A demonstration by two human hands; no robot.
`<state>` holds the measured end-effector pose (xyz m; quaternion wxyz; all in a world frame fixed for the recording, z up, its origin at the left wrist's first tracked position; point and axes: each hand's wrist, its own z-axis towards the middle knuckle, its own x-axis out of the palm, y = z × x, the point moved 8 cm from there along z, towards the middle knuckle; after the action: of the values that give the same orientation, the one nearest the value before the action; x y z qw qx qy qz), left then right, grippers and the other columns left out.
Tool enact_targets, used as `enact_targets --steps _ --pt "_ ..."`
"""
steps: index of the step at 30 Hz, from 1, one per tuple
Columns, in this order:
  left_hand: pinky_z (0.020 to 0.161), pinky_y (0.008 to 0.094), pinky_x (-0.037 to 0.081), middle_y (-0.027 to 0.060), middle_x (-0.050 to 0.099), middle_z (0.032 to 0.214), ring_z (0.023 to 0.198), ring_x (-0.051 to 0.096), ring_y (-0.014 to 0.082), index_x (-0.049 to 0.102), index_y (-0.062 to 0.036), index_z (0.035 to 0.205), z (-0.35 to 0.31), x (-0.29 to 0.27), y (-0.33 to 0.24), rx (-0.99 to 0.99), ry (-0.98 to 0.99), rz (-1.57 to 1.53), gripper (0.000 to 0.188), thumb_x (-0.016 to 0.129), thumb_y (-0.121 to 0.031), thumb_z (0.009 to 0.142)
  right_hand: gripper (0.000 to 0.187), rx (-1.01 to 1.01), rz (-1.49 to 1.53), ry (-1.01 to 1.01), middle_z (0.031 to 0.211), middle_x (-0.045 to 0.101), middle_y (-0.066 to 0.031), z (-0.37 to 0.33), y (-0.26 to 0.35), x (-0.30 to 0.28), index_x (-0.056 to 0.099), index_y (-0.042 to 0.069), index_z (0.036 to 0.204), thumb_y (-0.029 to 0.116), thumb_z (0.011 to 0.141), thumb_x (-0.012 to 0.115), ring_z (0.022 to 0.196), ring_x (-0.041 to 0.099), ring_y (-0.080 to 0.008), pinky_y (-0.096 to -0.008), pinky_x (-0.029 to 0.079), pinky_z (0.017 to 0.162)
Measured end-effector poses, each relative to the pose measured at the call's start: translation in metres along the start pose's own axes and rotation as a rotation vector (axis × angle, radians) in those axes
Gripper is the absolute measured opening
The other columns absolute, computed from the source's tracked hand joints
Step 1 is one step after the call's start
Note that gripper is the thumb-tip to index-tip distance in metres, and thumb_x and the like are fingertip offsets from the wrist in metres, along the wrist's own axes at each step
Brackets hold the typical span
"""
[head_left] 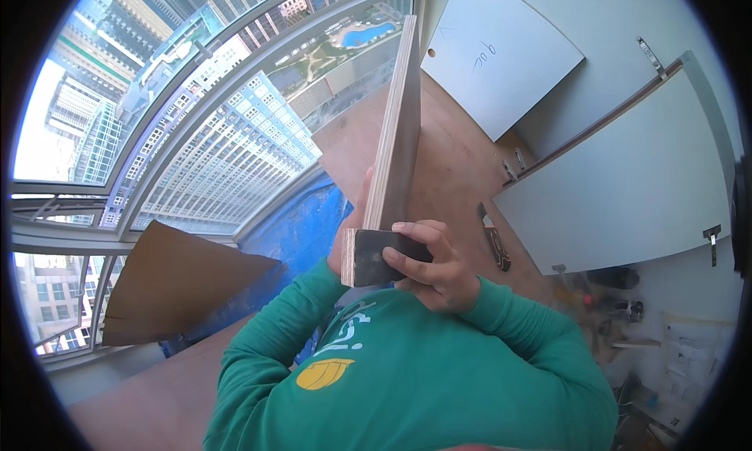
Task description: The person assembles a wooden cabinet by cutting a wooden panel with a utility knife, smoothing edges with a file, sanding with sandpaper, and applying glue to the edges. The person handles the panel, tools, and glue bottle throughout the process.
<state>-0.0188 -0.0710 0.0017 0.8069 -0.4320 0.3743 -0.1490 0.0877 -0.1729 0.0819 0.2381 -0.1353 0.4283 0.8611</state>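
A long plywood board (392,130), its layered edge facing up, stretches away from my chest toward the window. My left hand (345,235) grips its left side near the close end, with most of the fingers hidden behind the wood. Across that near end sits a short plywood block (374,269) with a dark smooth face. My right hand (440,267) is closed on this block, fingertips over its top edge and face. Block and board appear to touch, though the joint between them is partly covered.
White door panels (501,51) with metal hinges stand at the upper right, another panel (619,192) below. A utility knife (494,239) lies on the brown surface. Brown cardboard (180,286) and blue sheeting (290,220) lie by the window at left. Blurred tools (619,294) sit at lower right.
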Motion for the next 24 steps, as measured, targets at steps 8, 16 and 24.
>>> enact_targets --steps 8,16,24 --pt "0.112 0.0433 0.050 0.0296 0.050 0.157 0.137 0.059 0.0460 0.006 -0.0081 0.174 0.015 -0.005 -0.021 -0.065 -0.011 -0.038 0.112 0.063 0.000 0.077 0.057 0.268 0.000 -0.286 0.147 0.052 -0.0167 0.034 -0.095 -0.041 0.058 0.007 0.155 0.011 0.100 0.073 0.129 0.055 -0.0319 -0.0404 0.049 0.108" --pt "0.105 0.0393 0.054 0.0193 0.057 0.151 0.123 0.067 0.0319 0.003 -0.0155 0.175 0.006 0.007 0.012 -0.120 0.013 -0.371 0.122 0.082 -0.008 0.082 0.060 -0.141 -0.091 0.109 0.150 0.051 -0.0180 -0.024 0.026 0.007 0.065 0.012 0.150 0.014 0.093 0.081 0.130 0.053 -0.0377 -0.0434 0.049 0.109" --pt "0.112 0.0460 0.049 0.0272 0.059 0.147 0.133 0.061 0.0439 0.017 -0.0032 0.171 0.007 -0.003 -0.019 0.003 -0.091 -0.040 0.102 0.072 -0.004 0.086 0.051 0.123 -0.035 -0.081 0.148 0.054 -0.0152 0.021 0.003 -0.064 0.067 0.011 0.147 0.014 0.097 0.076 0.130 0.057 -0.0352 -0.0428 0.049 0.109"
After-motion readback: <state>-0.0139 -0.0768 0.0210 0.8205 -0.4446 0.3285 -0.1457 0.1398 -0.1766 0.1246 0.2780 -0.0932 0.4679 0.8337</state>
